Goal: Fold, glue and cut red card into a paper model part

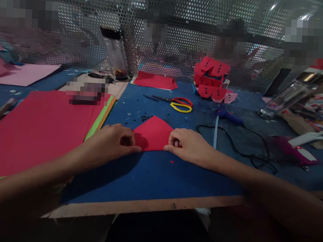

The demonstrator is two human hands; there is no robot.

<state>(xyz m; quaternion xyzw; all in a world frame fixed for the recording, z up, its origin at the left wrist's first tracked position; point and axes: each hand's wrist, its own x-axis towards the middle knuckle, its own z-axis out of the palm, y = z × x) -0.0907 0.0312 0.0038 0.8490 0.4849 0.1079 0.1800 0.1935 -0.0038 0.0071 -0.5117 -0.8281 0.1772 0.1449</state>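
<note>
A small folded piece of red paper [153, 135] lies on the blue table, its pointed side facing away from me and a straight edge towards me. At its left corner my left hand [119, 140] pinches the paper between thumb and curled fingers. My right hand [183, 144] grips the opposite corner the same way. Just below the paper is a tiny red scrap [171, 161]. Small dark bits [145, 117] are scattered beyond its left side. Scissors [179, 103] with red and yellow handles lie farther back, blades pointing left.
Large red sheets [40, 128] cover the left side. A blue glue gun [229, 116] with a glue stick [216, 131] and black cable lies right. Behind stand red paper pieces [211, 80], stacked red paper [154, 80], and clear bottles [114, 56] before a perforated metal screen [179, 12].
</note>
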